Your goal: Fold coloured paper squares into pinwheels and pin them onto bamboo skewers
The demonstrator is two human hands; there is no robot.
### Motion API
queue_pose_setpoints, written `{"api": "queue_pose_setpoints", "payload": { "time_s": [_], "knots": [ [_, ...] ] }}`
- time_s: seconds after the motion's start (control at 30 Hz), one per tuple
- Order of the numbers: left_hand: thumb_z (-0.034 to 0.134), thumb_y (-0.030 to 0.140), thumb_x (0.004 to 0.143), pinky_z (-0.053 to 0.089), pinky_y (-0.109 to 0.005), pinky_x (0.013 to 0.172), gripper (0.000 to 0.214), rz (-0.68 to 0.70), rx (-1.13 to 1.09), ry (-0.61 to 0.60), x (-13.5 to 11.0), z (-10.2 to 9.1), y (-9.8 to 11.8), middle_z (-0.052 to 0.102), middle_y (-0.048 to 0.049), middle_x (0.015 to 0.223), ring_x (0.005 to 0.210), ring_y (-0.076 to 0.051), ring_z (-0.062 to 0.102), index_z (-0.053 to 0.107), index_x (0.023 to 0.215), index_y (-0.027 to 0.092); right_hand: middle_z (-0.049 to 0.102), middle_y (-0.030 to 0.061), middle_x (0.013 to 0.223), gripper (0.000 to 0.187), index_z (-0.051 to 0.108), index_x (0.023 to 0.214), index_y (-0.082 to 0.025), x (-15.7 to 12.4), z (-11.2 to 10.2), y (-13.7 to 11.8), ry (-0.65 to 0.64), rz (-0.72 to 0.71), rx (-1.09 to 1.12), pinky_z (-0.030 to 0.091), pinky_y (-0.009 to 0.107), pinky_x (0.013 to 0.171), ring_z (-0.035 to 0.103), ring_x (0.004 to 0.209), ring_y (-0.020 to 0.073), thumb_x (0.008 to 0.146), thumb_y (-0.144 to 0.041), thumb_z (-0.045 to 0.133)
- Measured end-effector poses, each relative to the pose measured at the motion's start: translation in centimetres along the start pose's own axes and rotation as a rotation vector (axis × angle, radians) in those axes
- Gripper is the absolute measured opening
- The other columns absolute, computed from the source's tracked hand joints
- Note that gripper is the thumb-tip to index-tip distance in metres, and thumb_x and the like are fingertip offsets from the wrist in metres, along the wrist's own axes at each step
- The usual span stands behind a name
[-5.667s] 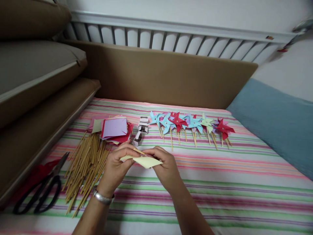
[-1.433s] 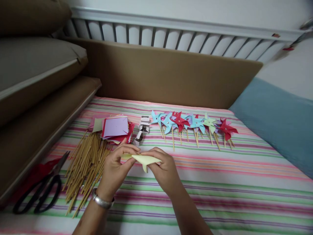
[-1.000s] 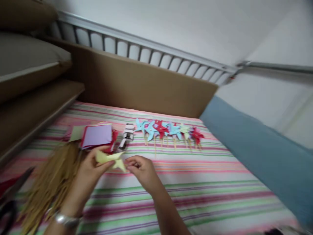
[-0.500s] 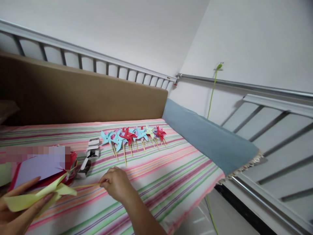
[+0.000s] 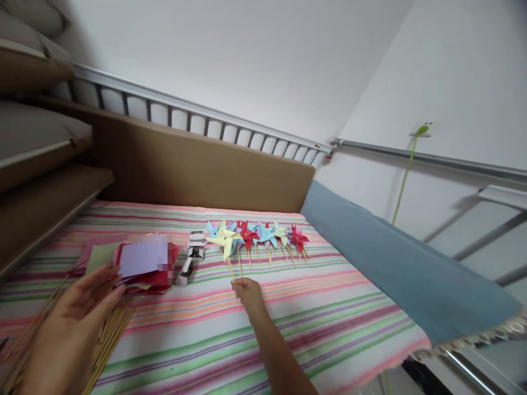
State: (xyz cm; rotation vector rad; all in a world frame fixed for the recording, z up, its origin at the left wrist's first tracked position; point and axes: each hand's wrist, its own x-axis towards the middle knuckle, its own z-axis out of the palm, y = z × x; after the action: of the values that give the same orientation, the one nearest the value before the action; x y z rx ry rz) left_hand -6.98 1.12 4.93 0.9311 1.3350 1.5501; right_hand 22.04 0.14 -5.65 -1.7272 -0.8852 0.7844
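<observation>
My right hand (image 5: 248,292) is stretched forward over the striped sheet (image 5: 230,329), fingers pinched on the stick of a yellow pinwheel (image 5: 224,240). The pinwheel's head lies at the left end of a row of several blue, red and yellow pinwheels (image 5: 267,236). My left hand (image 5: 69,329) hovers open, fingers spread, over the bamboo sticks (image 5: 107,336), its fingertips close to the stack of coloured paper squares (image 5: 142,262). It holds nothing.
A small black-and-white folded strip (image 5: 190,258) lies between the paper stack and the pinwheels. Brown cushions (image 5: 37,148) are piled at the left, a brown board (image 5: 197,170) at the back, a blue blanket (image 5: 395,269) on the right by the bed rail.
The yellow pinwheel has left my left hand and been carried by my right hand to the row. My left hand has opened near the paper stack. The view swung right.
</observation>
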Motion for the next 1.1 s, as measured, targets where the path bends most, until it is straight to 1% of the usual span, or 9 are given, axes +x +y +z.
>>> {"api": "queue_pose_setpoints", "payload": {
  "time_s": [0.13,0.23,0.3,0.37,0.53,0.63,0.77,0.9,1.1],
  "knots": [
    [0.076,0.039,0.054,0.048,-0.029,0.087,0.049,-0.039,-0.041,-0.054,-0.5,-0.4,0.9,0.067,-0.0004,0.111,0.105,-0.022,0.059,0.064,0.102,0.031,0.052,-0.0047,0.049,0.018,0.062,0.069,-0.012,0.8,0.3,0.2,0.034,0.074,-0.064,0.037,0.022,0.045,0.048,0.045,0.0091,0.075,-0.029,0.061],
    [0.075,0.037,0.059,0.048,-0.026,0.086,0.048,-0.016,-0.071,-0.091,-0.5,-0.8,1.0,0.066,-0.0014,0.113,0.105,-0.021,0.059,0.063,0.105,0.03,0.063,0.0014,0.079,0.021,0.062,0.089,-0.011,2.0,1.3,-0.3,0.019,0.115,-0.142,0.049,0.025,0.057,0.059,0.064,0.0112,0.084,-0.031,0.057],
    [0.074,0.034,0.06,0.048,-0.026,0.085,0.047,-0.002,-0.1,-0.096,-0.3,-1.1,0.9,0.065,-0.0021,0.113,0.105,-0.02,0.059,0.063,0.106,0.028,0.061,0.0051,0.101,0.025,0.058,0.104,-0.014,2.9,2.0,-0.7,0.021,0.118,-0.192,0.052,0.032,0.069,0.061,0.081,0.0147,0.087,-0.032,0.054],
    [0.075,0.031,0.06,0.047,-0.025,0.085,0.047,0.007,-0.148,-0.071,-0.1,-1.6,0.9,0.065,-0.0027,0.112,0.104,-0.02,0.059,0.063,0.105,0.026,0.059,0.0062,0.108,0.027,0.056,0.109,-0.015,3.3,2.4,-0.8,0.041,0.1,-0.237,0.052,0.035,0.074,0.06,0.088,0.0167,0.087,-0.032,0.054],
    [0.073,0.025,0.064,0.045,-0.026,0.087,0.04,0.097,-0.245,0.018,0.5,-3.5,1.6,0.065,-0.0029,0.106,0.096,-0.016,0.06,0.063,0.102,0.022,0.067,0.0052,0.083,0.021,0.064,0.088,-0.013,0.9,2.2,-0.1,0.155,-0.069,-0.308,0.049,0.032,0.074,0.063,0.079,0.0198,0.082,-0.031,0.055],
    [0.072,0.019,0.064,0.045,-0.025,0.085,0.034,0.137,-0.366,0.116,0.9,-4.7,2.2,0.065,-0.0017,0.099,0.09,-0.013,0.06,0.063,0.096,0.02,0.066,0.0101,0.094,0.027,0.065,0.095,-0.014,-2.1,2.4,-0.5,0.199,-0.245,-0.328,0.046,0.034,0.078,0.062,0.083,0.0227,0.08,-0.032,0.051],
    [0.072,0.015,0.062,0.046,-0.023,0.079,0.031,0.124,-0.485,0.157,1.1,-6.0,2.8,0.065,-0.001,0.094,0.084,-0.011,0.06,0.064,0.091,0.019,0.065,0.0096,0.097,0.026,0.066,0.094,-0.017,-4.8,4.7,-4.4,0.024,-0.548,-0.343,0.046,0.033,0.08,0.06,0.09,0.0206,0.084,-0.031,0.046],
    [0.072,0.017,0.061,0.048,-0.021,0.071,0.026,0.118,-0.501,0.182,1.0,-6.7,3.1,0.066,-0.0013,0.089,0.078,-0.012,0.061,0.065,0.086,0.018,0.065,0.0065,0.106,0.019,0.067,0.095,-0.022,-4.4,8.7,-10.2,-0.212,-0.803,-0.426,0.041,0.034,0.094,0.056,0.104,0.0189,0.082,-0.023,0.053],
    [0.072,0.018,0.062,0.047,-0.02,0.066,0.023,0.093,-0.529,0.192,1.4,-7.3,2.7,0.066,-0.0002,0.081,0.072,-0.011,0.061,0.066,0.084,0.018,0.059,0.01,0.122,0.027,0.067,0.102,-0.02,-3.0,13.9,-14.6,-0.418,-0.939,-0.619,0.033,0.039,0.102,0.047,0.119,0.0227,0.076,-0.024,0.063]
  ]
}}
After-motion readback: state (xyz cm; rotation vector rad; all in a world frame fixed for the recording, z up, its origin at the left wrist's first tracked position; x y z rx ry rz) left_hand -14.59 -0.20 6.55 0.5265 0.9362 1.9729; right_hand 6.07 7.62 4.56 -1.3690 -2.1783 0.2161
